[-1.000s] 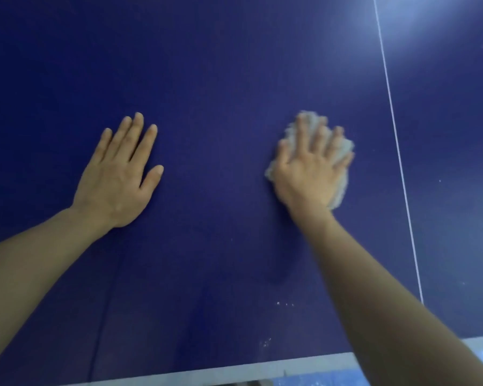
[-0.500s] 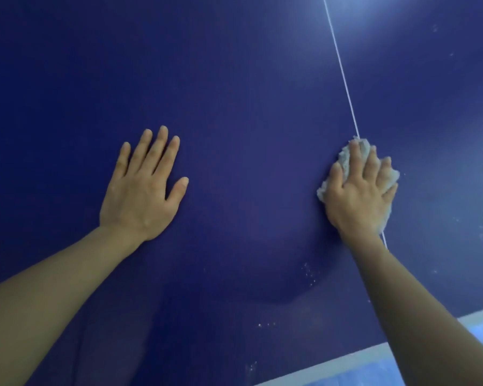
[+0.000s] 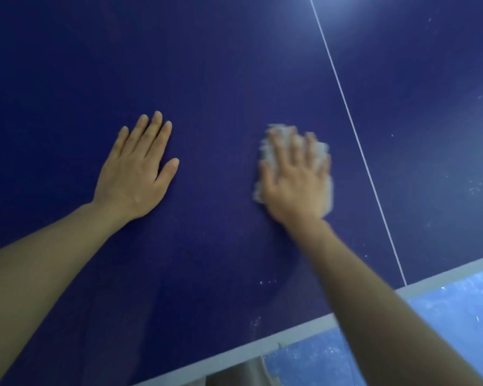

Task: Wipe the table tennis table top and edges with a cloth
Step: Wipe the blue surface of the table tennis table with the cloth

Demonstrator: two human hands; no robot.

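- The left hand [image 3: 135, 174] is lying flat, palm down, on the table [image 3: 207, 79], fingers straight and close together, the thumb standing a little apart to the side.
- The right hand [image 3: 296, 182] is pressing flat on a white cloth [image 3: 267, 151], fingers slightly spread; the hand is blurring, so the fingertips are hard to make out.
- The cloth is lying on the table under the right hand, showing only as a pale fringe past the fingertips and along both sides of the hand; the rest is hiding beneath the palm, and its shape cannot be told.
- The cloth is sitting left of the white line [image 3: 354, 129], near it but not touching.
- The line is running from the top of the view down to the table's pale edge [image 3: 290, 334], which is crossing the lower right corner at a slant.
- Both forearms are running out of the bottom of the view; the right one is covering a stretch of the edge.
- Small white specks [image 3: 268, 282] are showing on the table between the right forearm and the edge.
- Beyond the edge a blue floor [image 3: 444, 307] is showing, flecked with white.
- Something grey-brown at the bottom border is being cut off and cannot be identified.
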